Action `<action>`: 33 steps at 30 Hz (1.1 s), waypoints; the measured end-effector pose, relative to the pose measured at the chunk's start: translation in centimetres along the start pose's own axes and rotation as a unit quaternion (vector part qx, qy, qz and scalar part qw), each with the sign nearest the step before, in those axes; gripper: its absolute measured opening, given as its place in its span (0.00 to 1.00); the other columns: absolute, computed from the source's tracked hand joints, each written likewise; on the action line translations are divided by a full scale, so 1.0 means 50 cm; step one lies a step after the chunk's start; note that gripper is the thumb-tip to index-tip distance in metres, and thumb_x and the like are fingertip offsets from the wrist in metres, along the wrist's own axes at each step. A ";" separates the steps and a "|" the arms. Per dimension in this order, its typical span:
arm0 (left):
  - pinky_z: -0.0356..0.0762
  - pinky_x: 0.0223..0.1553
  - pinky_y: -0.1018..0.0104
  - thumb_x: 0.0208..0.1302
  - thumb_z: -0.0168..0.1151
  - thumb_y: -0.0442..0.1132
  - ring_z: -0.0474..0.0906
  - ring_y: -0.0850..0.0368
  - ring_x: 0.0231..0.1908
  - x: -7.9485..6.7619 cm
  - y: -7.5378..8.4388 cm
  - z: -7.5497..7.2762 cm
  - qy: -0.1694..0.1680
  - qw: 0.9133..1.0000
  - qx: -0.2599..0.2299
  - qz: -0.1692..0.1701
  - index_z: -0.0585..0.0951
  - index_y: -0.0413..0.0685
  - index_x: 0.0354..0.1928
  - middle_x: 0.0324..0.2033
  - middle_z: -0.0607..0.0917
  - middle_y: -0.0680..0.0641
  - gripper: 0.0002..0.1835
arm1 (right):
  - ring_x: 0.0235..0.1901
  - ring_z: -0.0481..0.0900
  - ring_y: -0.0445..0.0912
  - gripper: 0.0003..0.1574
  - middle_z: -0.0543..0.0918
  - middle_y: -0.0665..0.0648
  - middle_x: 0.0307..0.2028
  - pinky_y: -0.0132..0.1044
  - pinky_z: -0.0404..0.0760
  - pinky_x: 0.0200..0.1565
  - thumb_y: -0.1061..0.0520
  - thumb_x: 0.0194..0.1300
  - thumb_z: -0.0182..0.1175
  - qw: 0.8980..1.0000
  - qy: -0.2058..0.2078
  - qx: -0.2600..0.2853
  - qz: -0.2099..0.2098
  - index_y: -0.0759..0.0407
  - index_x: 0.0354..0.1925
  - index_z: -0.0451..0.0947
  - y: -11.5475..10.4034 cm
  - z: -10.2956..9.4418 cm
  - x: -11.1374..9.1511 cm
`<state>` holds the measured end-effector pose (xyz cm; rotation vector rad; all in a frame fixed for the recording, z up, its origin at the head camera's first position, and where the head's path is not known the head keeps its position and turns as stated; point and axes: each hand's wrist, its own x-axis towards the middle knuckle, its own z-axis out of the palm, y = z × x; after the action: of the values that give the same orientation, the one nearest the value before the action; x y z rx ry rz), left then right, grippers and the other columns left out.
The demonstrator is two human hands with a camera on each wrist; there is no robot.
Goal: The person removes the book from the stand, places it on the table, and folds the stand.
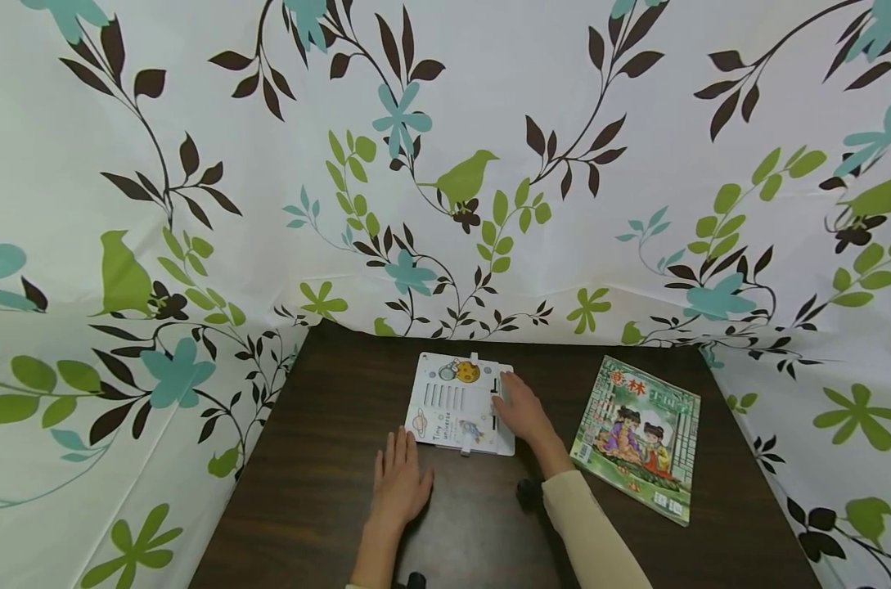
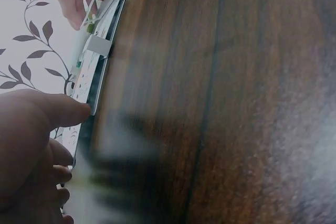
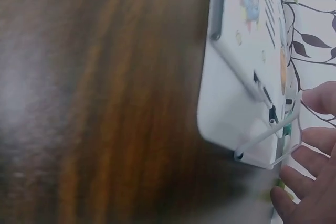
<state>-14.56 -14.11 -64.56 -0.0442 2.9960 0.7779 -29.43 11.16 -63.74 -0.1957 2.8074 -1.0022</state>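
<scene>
A white book stand [image 1: 452,405] with planet prints and the words "Tiny universe" lies flat on the dark wooden table. My left hand [image 1: 401,478], fingers straight, rests at its near left corner; in the left wrist view the thumb [image 2: 73,109] reaches its edge. My right hand [image 1: 524,409] is at the stand's right side. Seen from the right wrist, that hand pinches the end of a thin white wire leg [image 3: 262,139], tilted up from the panel, between thumb and fingers. A grey clip [image 2: 100,45] sits on the stand's near edge.
A green-covered magazine [image 1: 640,438] with two drawn figures lies to the right of the right hand. Behind the table and at both sides hangs a white cloth [image 1: 445,245] printed with leaves and birds. The table [image 1: 305,507] reaches back to it.
</scene>
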 end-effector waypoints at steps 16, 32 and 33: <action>0.61 0.73 0.30 0.69 0.69 0.45 0.62 0.28 0.74 0.040 -0.012 0.008 0.068 0.997 0.027 0.025 0.69 0.32 0.76 0.72 0.70 0.30 0.39 | 0.81 0.61 0.67 0.42 0.61 0.68 0.82 0.73 0.61 0.76 0.48 0.81 0.59 1.000 0.009 -0.016 0.009 0.59 0.83 0.60 0.021 -0.002 -0.021; 0.62 0.73 0.31 0.73 0.66 0.45 0.62 0.29 0.75 0.096 -0.012 0.001 0.041 0.998 0.037 0.025 0.66 0.31 0.78 0.74 0.67 0.29 0.39 | 0.82 0.58 0.68 0.42 0.58 0.70 0.83 0.67 0.62 0.78 0.54 0.82 0.56 1.000 0.010 0.024 -0.002 0.60 0.85 0.56 0.037 -0.009 -0.059; 0.62 0.74 0.31 0.73 0.65 0.45 0.61 0.29 0.75 0.100 -0.012 -0.001 0.034 0.998 0.039 0.024 0.65 0.31 0.78 0.74 0.66 0.30 0.39 | 0.81 0.59 0.68 0.42 0.59 0.70 0.83 0.67 0.63 0.77 0.54 0.81 0.57 1.000 0.013 0.025 -0.001 0.60 0.85 0.57 0.038 -0.010 -0.062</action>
<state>-19.53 -14.71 -65.07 0.0052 3.1004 0.6752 -26.63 13.45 -64.26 -0.1816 2.8017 -1.0816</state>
